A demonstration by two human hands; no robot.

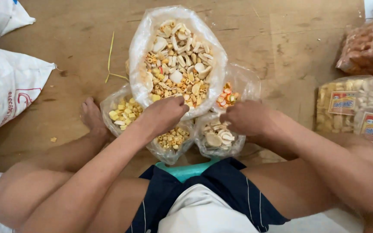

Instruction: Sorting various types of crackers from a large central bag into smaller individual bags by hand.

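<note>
So the person was sitting low on a teal stool, knees spread, both forearms reaching forward and down over a cluster of clear plastic bags on the brown wooden floor. The left hand was curled knuckles-up, fingers bent down at the near rim of the big open bag; it looked pinched on the plastic edge, though the fingertips were hidden so I couldn't tell for sure. The right hand was balled up loosely over the small bags, and what it had hold of, if anything, was hidden under the knuckles.

The big bag sat dead centre in front of the stool, thin crinkly plastic, full of dry mixed crackers: pale tubes, white discs, little yellow rings. Around it were smaller bags: yellow cubes on the left, tiny rings near the stool, flat white chips, orange-striped pieces. A bare foot rested beside the cubes. Woven white sacks lay off left, sealed snack packs right.
</note>
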